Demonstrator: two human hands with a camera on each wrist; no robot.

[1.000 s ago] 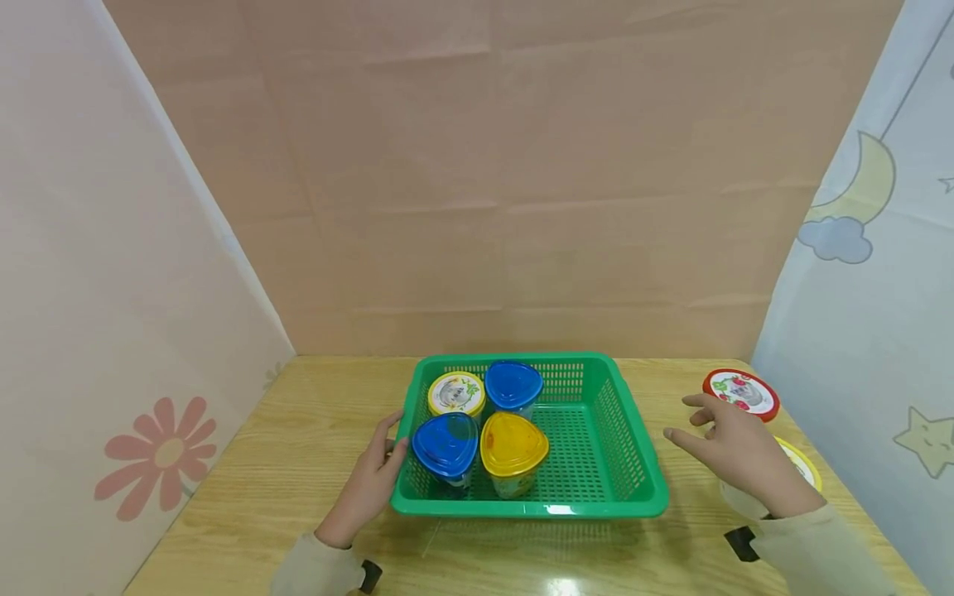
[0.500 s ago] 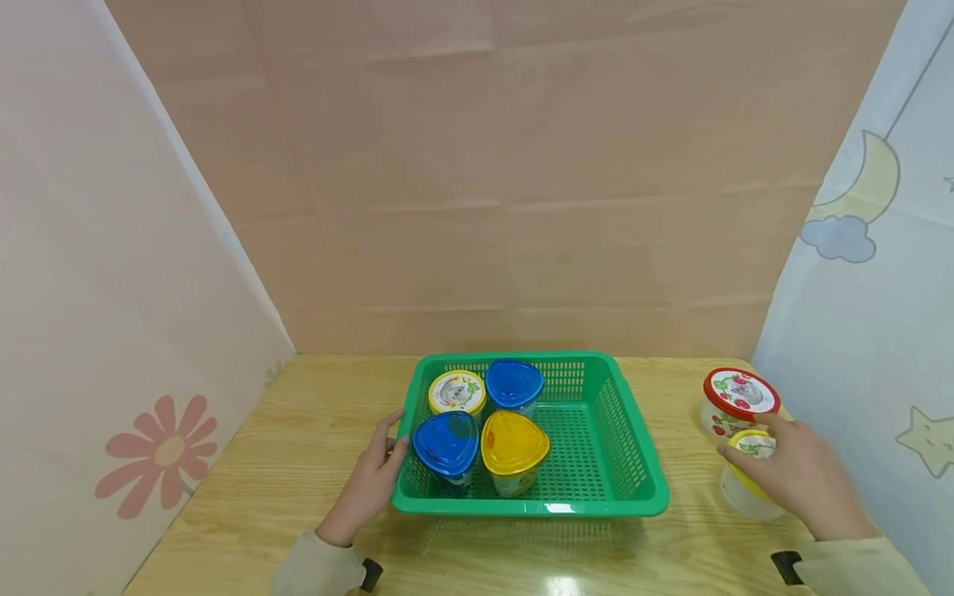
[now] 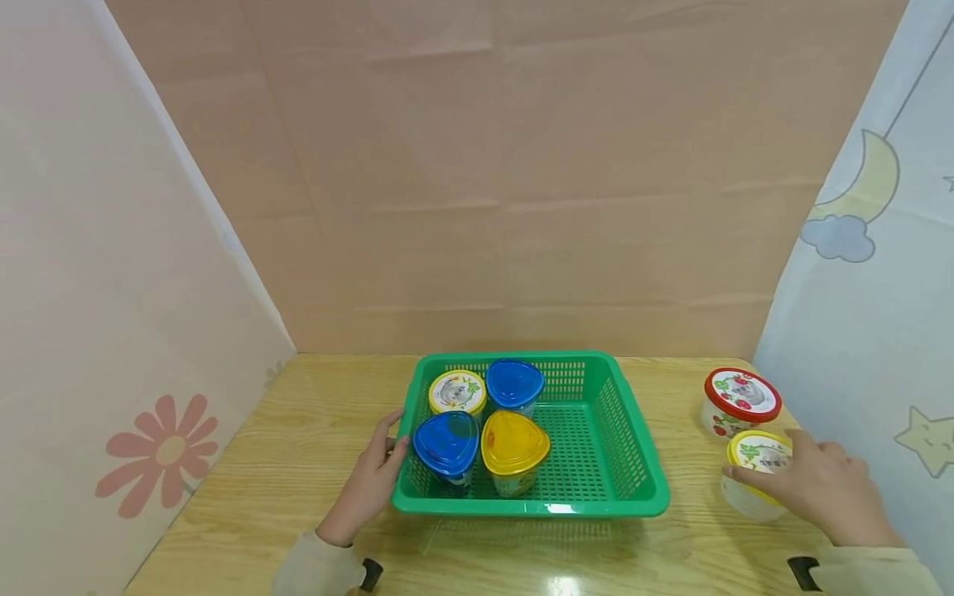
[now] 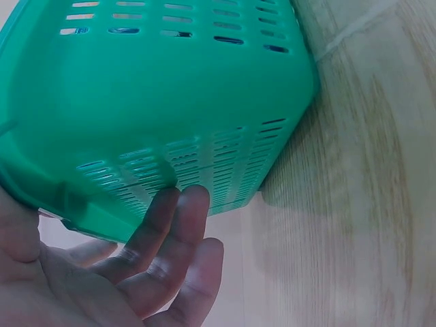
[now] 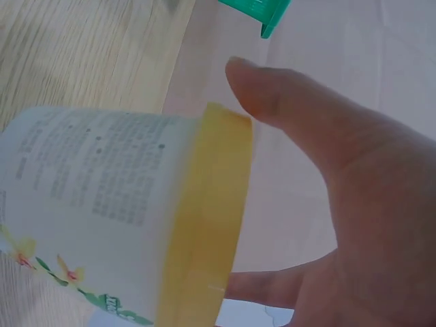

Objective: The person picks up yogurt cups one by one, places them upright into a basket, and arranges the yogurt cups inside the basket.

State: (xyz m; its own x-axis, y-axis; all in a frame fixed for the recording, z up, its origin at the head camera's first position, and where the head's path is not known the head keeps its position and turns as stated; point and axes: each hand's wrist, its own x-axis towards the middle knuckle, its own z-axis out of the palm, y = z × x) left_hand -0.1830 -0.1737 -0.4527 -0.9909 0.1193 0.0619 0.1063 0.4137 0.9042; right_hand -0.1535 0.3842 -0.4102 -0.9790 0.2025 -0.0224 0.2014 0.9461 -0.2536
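My left hand (image 3: 373,468) holds the left rim of a green plastic basket (image 3: 626,443), thumb at the rim and fingers (image 4: 187,218) against the outer slatted wall. At the right, my right hand (image 3: 831,484) spreads around a white tub with a yellow lid (image 3: 756,497). Its thumb (image 5: 272,92) lies by the near lid edge and the other fingers reach round the far side, partly hidden. In the right wrist view the palm stands apart from the lid. Behind that tub is a red-lidded tub (image 3: 741,397) with a fruit print.
Inside the basket's left half stand two blue-lidded tubs (image 3: 447,443), a tub with a yellow rounded-triangular lid (image 3: 514,443) and one with a round yellow-rimmed lid (image 3: 457,392). The wooden table (image 3: 313,422) meets a brown backdrop and patterned side walls.
My right hand has moved right and down from beside the basket to the yellow-lidded tub, and its fingers have spread wider. The left hand and the basket stay in place.
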